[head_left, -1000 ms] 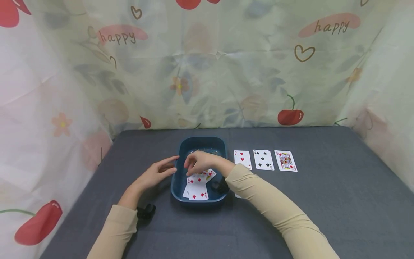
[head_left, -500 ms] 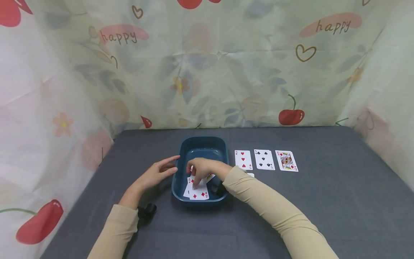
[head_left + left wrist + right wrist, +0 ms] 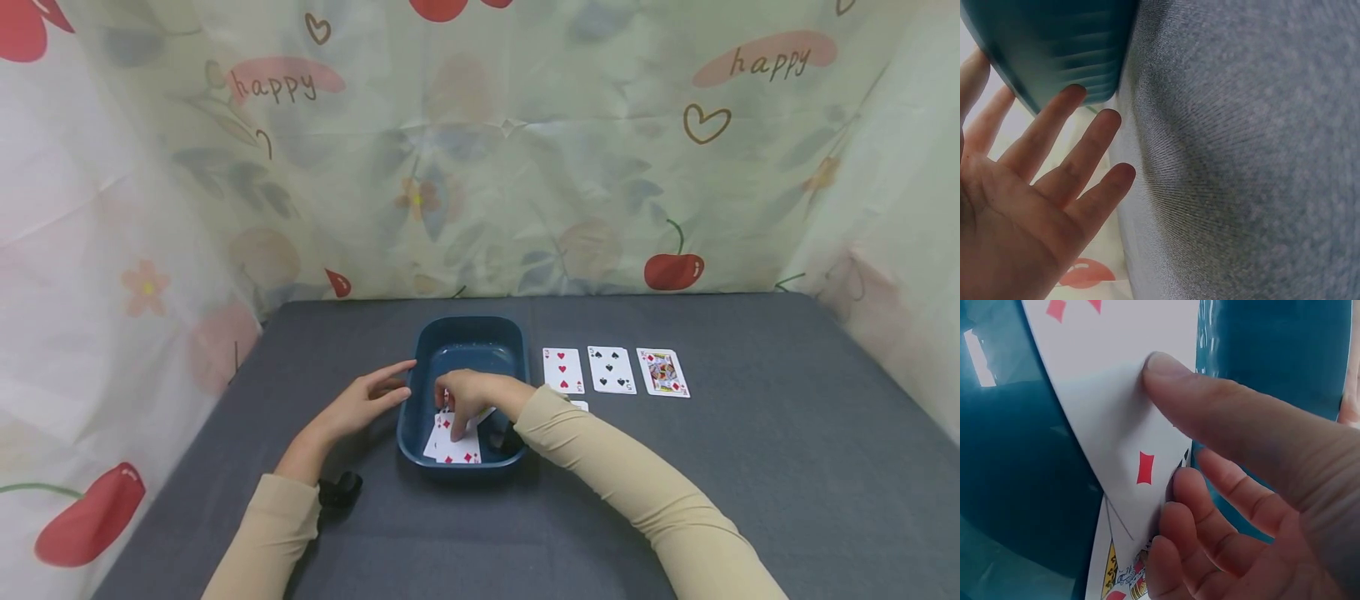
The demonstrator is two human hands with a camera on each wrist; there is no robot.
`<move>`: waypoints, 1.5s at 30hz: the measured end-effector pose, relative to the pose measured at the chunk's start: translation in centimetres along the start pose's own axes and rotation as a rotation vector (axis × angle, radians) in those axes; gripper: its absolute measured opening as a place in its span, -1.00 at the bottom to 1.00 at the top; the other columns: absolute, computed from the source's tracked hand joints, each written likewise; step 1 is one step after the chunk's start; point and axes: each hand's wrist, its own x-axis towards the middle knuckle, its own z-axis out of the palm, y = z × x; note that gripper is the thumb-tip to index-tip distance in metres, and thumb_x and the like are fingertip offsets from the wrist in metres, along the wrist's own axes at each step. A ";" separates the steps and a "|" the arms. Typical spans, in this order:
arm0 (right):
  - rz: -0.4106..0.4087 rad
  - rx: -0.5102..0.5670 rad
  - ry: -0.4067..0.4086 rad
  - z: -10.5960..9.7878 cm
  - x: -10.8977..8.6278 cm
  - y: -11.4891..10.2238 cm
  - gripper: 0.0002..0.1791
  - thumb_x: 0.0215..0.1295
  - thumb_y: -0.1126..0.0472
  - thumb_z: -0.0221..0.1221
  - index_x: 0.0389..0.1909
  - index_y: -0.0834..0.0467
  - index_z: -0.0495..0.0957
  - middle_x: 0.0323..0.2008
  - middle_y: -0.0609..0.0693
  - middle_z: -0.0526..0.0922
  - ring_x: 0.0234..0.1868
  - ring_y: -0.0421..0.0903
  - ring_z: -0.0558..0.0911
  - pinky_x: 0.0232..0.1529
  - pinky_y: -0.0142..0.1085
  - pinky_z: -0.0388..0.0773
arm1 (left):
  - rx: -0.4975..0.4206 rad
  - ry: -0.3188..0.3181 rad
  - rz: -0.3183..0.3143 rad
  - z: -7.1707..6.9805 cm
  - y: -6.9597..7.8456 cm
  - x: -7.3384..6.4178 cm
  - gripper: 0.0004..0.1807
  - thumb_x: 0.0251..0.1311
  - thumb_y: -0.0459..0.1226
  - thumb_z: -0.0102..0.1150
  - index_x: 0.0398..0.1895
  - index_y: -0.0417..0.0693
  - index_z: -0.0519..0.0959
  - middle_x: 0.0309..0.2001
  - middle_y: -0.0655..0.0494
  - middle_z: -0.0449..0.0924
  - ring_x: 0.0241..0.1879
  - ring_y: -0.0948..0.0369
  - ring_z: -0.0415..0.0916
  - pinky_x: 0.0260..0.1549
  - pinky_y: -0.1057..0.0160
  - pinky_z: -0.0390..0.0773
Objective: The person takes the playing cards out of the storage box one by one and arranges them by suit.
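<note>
diamond card (image 3: 1109, 387), face up in a blue tray (image 3: 471, 327), is pinched by the right hand (image 3: 476, 393), thumb on its face, other fingers curled at its edge. beneath it, a face card (image 3: 1121, 578) shows only in part, cut off at the bottom of the right wrist view. the left hand (image 3: 360, 406), fingers spread, is at the tray's outer wall. the tan right sleeve (image 3: 645, 483) hides most of another card (image 3: 581, 405) on the gray table (image 3: 787, 467), near three face-up cards (image 3: 612, 371) in a row.
</note>
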 end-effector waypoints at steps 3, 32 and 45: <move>-0.003 0.002 -0.007 0.0 0.0 0.0 -0.54 -0.10 0.22 0.44 -0.15 0.04 0.47 -0.25 -0.05 0.51 -0.25 -0.12 0.50 -0.35 -0.42 0.57 | 0.001 -0.001 -0.001 0.0 -0.1 0.0 -0.39 0.30 -0.02 0.00 0.41 0.26 0.13 0.40 -0.09 0.17 0.33 -0.16 0.23 0.18 -0.23 0.32; -0.032 0.002 -0.028 0.0 -0.1 -0.5 -0.54 -0.11 0.27 0.44 -0.18 0.07 0.43 -0.26 -0.01 0.49 -0.29 -0.12 0.49 -0.40 -0.39 0.53 | 0.021 0.003 0.008 0.0 -0.2 0.2 -0.39 0.30 -0.01 0.01 0.40 0.25 0.15 0.36 -0.15 0.24 0.30 -0.17 0.27 0.16 -0.24 0.33; -0.212 0.159 0.003 -2.1 -1.3 -0.4 -0.75 0.07 0.33 0.30 -0.23 0.13 0.49 -0.23 0.00 0.55 -0.23 -0.14 0.49 -0.29 -0.41 0.52 | 0.013 -0.015 0.016 -0.2 -0.1 0.2 -0.37 0.28 0.01 0.02 0.41 0.22 0.14 0.37 -0.17 0.21 0.30 -0.17 0.26 0.17 -0.21 0.34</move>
